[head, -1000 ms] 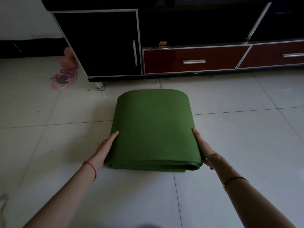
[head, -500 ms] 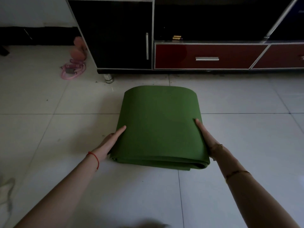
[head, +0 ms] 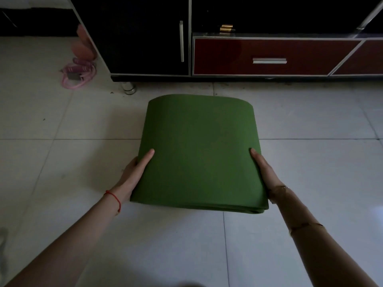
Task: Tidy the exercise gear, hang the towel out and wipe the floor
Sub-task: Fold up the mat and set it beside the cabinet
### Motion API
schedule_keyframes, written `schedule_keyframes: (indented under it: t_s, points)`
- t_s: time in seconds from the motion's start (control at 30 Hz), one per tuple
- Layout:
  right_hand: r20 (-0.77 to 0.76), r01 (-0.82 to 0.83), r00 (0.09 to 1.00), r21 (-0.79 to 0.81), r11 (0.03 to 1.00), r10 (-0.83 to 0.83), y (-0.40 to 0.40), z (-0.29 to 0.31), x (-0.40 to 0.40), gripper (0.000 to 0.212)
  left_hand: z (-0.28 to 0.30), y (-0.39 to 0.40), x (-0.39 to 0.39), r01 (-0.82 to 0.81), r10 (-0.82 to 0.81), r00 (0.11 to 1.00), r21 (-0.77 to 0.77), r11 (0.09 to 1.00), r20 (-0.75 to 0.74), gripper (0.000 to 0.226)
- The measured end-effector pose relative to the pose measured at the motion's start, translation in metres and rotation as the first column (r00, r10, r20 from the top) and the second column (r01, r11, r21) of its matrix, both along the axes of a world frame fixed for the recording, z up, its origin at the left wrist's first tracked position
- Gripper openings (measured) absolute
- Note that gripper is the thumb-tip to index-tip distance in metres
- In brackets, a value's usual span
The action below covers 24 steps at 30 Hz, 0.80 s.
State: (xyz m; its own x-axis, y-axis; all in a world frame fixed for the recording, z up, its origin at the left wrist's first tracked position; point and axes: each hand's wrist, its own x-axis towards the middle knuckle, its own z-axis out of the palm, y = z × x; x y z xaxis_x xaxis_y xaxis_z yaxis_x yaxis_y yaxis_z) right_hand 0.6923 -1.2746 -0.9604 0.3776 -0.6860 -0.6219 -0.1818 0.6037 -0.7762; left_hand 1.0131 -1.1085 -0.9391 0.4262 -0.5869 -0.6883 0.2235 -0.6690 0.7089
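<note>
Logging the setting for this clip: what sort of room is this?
Probably a home living room: a low black cabinet with red drawers like a TV stand, pale tiled floor, and a folded green exercise mat beside a pink skipping rope.

Black cabinet (head: pixel 145 34) with red drawers (head: pixel 269 56) on a metal foot (head: pixel 129 88), over white floor tiles (head: pixel 310 162).
</note>
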Motion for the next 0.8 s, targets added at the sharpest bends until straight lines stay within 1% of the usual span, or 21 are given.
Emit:
schedule_keyframes:
  t_s: [0.1, 0.2, 0.3, 0.4, 0.5, 0.63, 0.8]
  points:
    - [0.005, -0.005, 1.000, -0.062, 0.998, 0.006, -0.005, 0.040, 0.014, 0.087, 0.037, 0.004, 0.003, -0.057, 0.058, 0.998, -0.024, 0.998, 0.035, 0.102]
    - [0.012, -0.019, 1.000, -0.083, 0.996, 0.020, -0.011, 0.100, 0.025, 0.089, 0.098, 0.010, 0.009, -0.095, 0.099, 0.993, -0.051, 0.994, 0.071, 0.104]
    - [0.026, -0.032, 0.999, -0.077, 0.997, 0.034, -0.008, 0.172, 0.031, 0.087, 0.173, 0.022, 0.011, -0.116, 0.124, 0.987, -0.076, 0.990, 0.105, 0.091]
    - [0.036, -0.038, 0.999, -0.051, 0.998, 0.040, 0.002, 0.254, 0.033, 0.088, 0.261, 0.031, 0.013, -0.122, 0.131, 0.984, -0.083, 0.989, 0.119, 0.087]
    - [0.054, -0.036, 0.998, -0.024, 0.999, 0.037, 0.017, 0.342, 0.030, 0.087, 0.359, 0.043, 0.011, -0.114, 0.122, 0.983, -0.068, 0.991, 0.137, 0.091]
    - [0.086, -0.029, 0.996, 0.017, 0.999, 0.027, 0.038, 0.462, 0.024, 0.082, 0.493, 0.056, 0.004, -0.132, 0.138, 0.979, -0.045, 0.990, 0.152, 0.077]
    - [0.117, -0.041, 0.993, 0.048, 0.998, 0.035, 0.057, 0.605, 0.020, 0.080, 0.645, 0.073, -0.001, -0.141, 0.142, 0.980, -0.020, 0.990, 0.136, 0.069]
